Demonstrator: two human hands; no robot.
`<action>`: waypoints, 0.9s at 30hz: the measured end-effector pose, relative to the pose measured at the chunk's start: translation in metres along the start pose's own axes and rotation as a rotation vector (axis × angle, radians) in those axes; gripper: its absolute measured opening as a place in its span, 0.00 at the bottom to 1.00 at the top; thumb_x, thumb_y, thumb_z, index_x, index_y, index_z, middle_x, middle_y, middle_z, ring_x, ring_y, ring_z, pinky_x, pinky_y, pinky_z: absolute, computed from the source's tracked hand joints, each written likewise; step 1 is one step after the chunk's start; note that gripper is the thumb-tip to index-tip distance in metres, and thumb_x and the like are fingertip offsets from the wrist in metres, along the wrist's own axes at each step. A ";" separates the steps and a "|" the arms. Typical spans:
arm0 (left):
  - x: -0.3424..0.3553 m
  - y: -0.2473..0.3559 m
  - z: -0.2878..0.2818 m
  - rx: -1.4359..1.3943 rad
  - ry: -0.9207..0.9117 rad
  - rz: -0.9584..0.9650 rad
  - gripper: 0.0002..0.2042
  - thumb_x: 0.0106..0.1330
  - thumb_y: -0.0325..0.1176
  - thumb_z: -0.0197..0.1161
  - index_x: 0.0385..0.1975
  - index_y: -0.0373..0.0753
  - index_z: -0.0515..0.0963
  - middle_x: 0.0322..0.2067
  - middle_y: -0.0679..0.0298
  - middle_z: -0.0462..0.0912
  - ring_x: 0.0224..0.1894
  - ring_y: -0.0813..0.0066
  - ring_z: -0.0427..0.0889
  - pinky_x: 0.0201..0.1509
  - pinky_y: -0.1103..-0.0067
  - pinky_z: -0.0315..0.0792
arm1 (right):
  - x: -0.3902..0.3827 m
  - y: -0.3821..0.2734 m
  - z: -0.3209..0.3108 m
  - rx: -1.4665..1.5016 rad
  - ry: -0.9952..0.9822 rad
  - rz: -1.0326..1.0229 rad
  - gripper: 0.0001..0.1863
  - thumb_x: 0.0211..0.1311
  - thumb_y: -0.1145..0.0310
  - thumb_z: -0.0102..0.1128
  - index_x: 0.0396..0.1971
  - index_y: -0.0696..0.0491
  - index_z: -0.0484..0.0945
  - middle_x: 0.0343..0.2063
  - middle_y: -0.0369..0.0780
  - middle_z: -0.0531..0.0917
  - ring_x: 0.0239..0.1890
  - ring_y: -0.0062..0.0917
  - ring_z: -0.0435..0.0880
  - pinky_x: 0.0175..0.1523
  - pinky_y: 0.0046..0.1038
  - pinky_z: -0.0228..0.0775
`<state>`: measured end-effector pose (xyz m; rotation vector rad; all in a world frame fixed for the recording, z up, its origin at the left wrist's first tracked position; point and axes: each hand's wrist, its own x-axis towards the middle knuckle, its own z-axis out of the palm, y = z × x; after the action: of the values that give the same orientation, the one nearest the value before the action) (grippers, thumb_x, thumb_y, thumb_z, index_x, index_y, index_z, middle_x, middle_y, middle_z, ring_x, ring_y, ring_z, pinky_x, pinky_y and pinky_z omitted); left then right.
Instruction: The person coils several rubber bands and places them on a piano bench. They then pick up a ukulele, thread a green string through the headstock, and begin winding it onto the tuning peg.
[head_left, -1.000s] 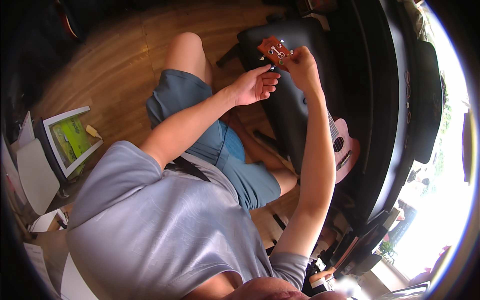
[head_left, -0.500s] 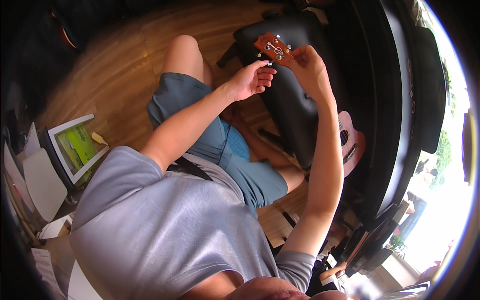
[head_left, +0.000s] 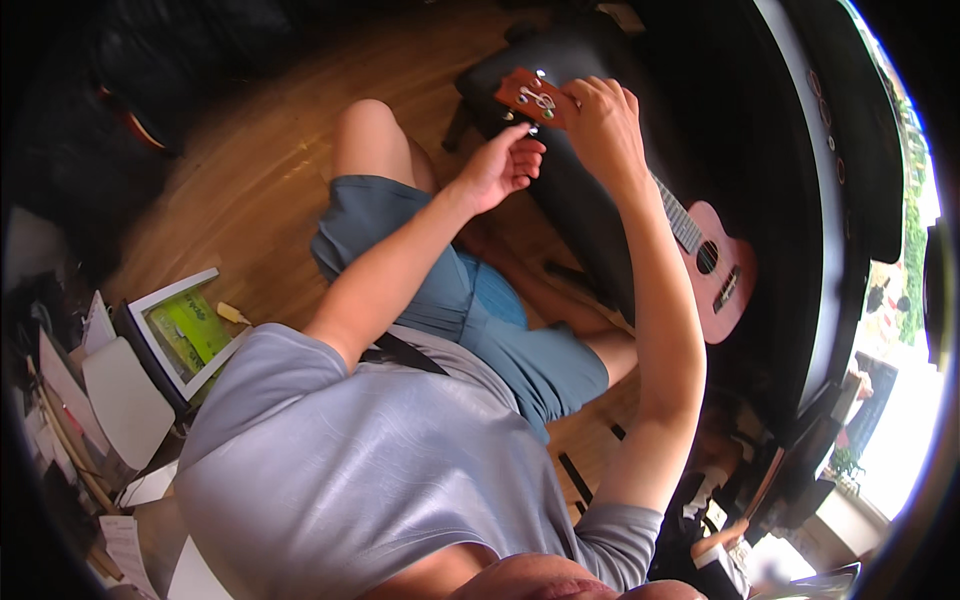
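A ukulele (head_left: pixel 728 300) with a pinkish body lies slantwise along a black padded bench. Its neck passes behind my right forearm. The reddish-brown headstock (head_left: pixel 522 92) has a pale emblem and small metal tuning pegs, and points to the far left. My right hand (head_left: pixel 607 125) is closed round the neck end of the headstock, its fingertips partly hidden behind the hand. On the near side of the headstock, my left hand (head_left: pixel 498 172) has thumb and forefinger at a tuning peg (head_left: pixel 534 130), the other fingers loosely curled.
The black bench (head_left: pixel 575 190) stands before my bent legs on a wooden floor (head_left: pixel 215 215). Tall black furniture (head_left: pixel 800 190) rises at the right, beside a bright window. To the left are a white-framed green picture (head_left: pixel 190 330), a white chair (head_left: pixel 122 400) and papers (head_left: pixel 122 545).
My right hand has shifted from the pegs onto the neck end, now back outward. My left hand stays at the peg. The view has turned slightly, and more of the ukulele's neck and body shows.
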<state>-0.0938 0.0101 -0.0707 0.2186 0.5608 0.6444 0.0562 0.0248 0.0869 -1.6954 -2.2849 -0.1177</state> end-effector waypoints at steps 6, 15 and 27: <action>-0.007 0.007 -0.005 0.053 0.015 0.059 0.19 0.76 0.53 0.61 0.36 0.41 0.85 0.27 0.71 0.84 0.30 0.80 0.81 0.33 0.83 0.71 | 0.019 -0.014 -0.006 0.508 -0.120 0.285 0.16 0.73 0.62 0.60 0.43 0.60 0.85 0.33 0.49 0.89 0.39 0.44 0.89 0.48 0.39 0.79; -0.019 0.002 0.018 0.604 0.096 0.377 0.22 0.76 0.52 0.62 0.27 0.38 0.82 0.20 0.70 0.80 0.22 0.84 0.78 0.28 0.84 0.69 | 0.001 -0.002 -0.034 0.545 -0.118 0.384 0.15 0.74 0.62 0.62 0.46 0.60 0.84 0.34 0.50 0.89 0.38 0.33 0.91 0.45 0.31 0.79; -0.016 -0.002 0.018 0.974 0.312 0.976 0.10 0.67 0.32 0.76 0.43 0.38 0.84 0.24 0.71 0.79 0.26 0.86 0.75 0.34 0.83 0.73 | -0.087 0.002 -0.011 0.418 0.060 0.363 0.08 0.71 0.66 0.66 0.39 0.56 0.84 0.35 0.44 0.85 0.33 0.41 0.86 0.40 0.39 0.77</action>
<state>-0.0928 -0.0018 -0.0497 1.3833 1.0528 1.3194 0.0835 -0.0577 0.0728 -1.8027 -1.7624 0.3550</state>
